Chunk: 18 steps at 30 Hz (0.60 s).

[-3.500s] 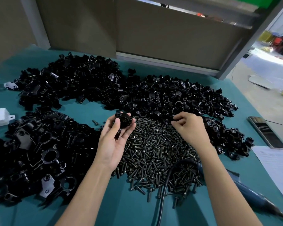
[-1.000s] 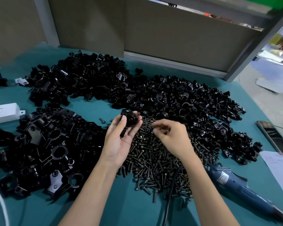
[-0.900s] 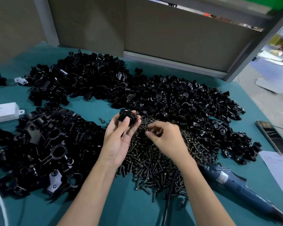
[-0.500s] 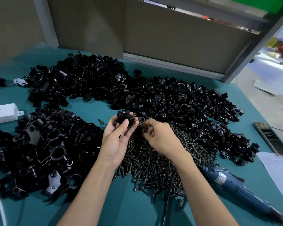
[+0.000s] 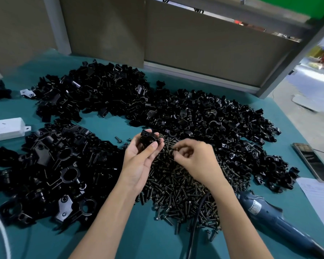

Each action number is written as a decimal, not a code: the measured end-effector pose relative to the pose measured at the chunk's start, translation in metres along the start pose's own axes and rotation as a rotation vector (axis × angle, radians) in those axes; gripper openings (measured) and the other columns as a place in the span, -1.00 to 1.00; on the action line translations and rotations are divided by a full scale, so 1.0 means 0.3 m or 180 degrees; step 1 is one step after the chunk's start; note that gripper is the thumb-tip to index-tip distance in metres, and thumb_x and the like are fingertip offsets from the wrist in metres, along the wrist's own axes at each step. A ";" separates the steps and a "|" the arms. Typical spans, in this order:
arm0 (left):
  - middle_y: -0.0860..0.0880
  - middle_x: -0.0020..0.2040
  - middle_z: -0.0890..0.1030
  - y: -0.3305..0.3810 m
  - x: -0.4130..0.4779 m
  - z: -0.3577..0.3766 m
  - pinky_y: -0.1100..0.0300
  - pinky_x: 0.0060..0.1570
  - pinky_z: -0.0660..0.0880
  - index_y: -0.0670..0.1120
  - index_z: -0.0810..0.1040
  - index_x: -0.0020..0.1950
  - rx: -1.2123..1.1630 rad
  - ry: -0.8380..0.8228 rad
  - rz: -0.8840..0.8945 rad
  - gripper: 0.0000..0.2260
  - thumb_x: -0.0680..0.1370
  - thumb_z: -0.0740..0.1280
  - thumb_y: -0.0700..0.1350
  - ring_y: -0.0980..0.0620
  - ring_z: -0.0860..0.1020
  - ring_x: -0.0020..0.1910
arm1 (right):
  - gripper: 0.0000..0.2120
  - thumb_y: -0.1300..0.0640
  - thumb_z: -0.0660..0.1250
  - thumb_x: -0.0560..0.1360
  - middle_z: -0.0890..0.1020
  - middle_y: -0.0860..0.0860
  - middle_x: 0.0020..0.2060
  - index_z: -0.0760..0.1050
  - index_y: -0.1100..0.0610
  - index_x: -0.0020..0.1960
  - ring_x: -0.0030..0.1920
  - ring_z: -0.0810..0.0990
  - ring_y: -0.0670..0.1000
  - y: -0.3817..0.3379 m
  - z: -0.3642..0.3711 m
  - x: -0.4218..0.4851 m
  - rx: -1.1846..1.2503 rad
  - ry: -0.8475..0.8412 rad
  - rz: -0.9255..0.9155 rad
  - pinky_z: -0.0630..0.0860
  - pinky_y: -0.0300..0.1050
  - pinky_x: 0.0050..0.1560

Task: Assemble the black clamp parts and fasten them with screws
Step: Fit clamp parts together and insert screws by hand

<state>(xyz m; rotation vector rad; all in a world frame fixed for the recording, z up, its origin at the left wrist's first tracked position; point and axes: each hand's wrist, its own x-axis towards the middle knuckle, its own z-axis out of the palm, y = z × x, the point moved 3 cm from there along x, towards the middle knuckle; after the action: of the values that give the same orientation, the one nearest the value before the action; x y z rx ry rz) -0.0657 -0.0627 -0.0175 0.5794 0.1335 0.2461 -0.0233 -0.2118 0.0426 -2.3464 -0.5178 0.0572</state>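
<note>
Head view: the left hand [image 5: 138, 165] is raised over a teal surface [image 5: 157, 240], palm up. Its grip is closed around a small black clamp part [image 5: 148, 140], held between the thumb and the fingertips, just above the near edge of a heap of dark screws [image 5: 178, 193].

The right hand [image 5: 198, 161] hovers over the same heap, just beside the clamp part. Its fingers are curled and its thumb and forefinger are drawn together. The fingertips are blurred, so I cannot tell whether this grip holds a screw.

More black clamp parts lie in a long pile [image 5: 204, 118] behind the screws, and bigger ring-shaped pieces are heaped to the left [image 5: 64, 165]. One loose screw [image 5: 118, 139] lies apart on the surface, left of the held part.

A blue power screwdriver [image 5: 266, 212] lies to the right of the screws. Its black cable [image 5: 193, 230] runs under the right forearm. A phone [image 5: 314, 161] and a sheet of paper [image 5: 322, 199] are at the right edge, and a white box [image 5: 7, 128] is at the left.
</note>
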 end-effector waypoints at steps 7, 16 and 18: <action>-0.17 0.13 0.68 -0.009 -0.007 0.011 0.18 0.09 0.59 -0.21 0.52 0.23 0.0286 0.0126 -0.0049 -0.63 0.45 0.43 -0.18 -0.08 0.67 0.09 | -0.83 0.27 0.45 0.50 0.66 -0.19 -0.24 0.54 0.06 0.00 -0.14 0.64 -0.22 -0.108 0.008 0.049 0.0917 0.0740 -0.0556 0.49 -0.37 -0.11; -0.18 0.15 0.68 -0.021 -0.007 0.000 0.20 0.06 0.58 -0.12 0.58 0.18 0.0914 0.0181 0.0029 -0.72 0.50 0.43 -0.32 -0.09 0.66 0.13 | -0.92 0.17 0.53 0.43 0.65 -0.04 -0.21 0.64 0.08 -0.13 -0.16 0.60 -0.13 -0.150 0.077 0.095 0.0413 0.0565 -0.0795 0.52 -0.18 -0.08; -0.16 0.17 0.68 -0.023 -0.005 -0.004 0.11 0.16 0.56 -0.10 0.60 0.18 0.1042 0.0172 0.0069 -0.73 0.52 0.42 -0.33 -0.13 0.63 0.19 | -0.92 0.18 0.54 0.42 0.66 -0.05 -0.21 0.65 0.09 -0.14 -0.16 0.60 -0.13 -0.148 0.079 0.094 0.0472 0.0514 -0.0792 0.52 -0.18 -0.07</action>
<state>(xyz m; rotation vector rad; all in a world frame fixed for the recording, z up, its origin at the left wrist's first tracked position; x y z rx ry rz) -0.0660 -0.0681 -0.0221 0.9000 0.2223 0.2630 -0.0173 -0.1564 0.0575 -2.1053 -0.6956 -0.2014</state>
